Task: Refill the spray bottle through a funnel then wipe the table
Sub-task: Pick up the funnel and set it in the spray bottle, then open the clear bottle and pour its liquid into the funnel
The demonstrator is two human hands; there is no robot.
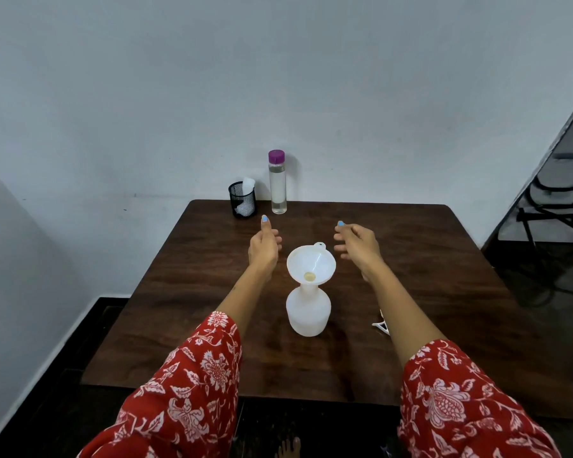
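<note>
A white spray bottle body (308,312) stands uncapped in the middle of the dark wooden table (212,325), with a white funnel (311,264) seated in its neck. My left hand (264,246) hovers just left of the funnel, fingers loosely curled, holding nothing. To the funnel's right my right hand (356,241) hovers the same way, empty. A clear water bottle with a purple cap (277,183) stands at the table's far edge. Part of the white spray head (381,325) lies by my right forearm, mostly hidden.
A black mesh cup (242,200) holding a white cloth sits at the far left corner beside the water bottle. The wall runs right behind the table. Black chair frames (556,193) stand at the right.
</note>
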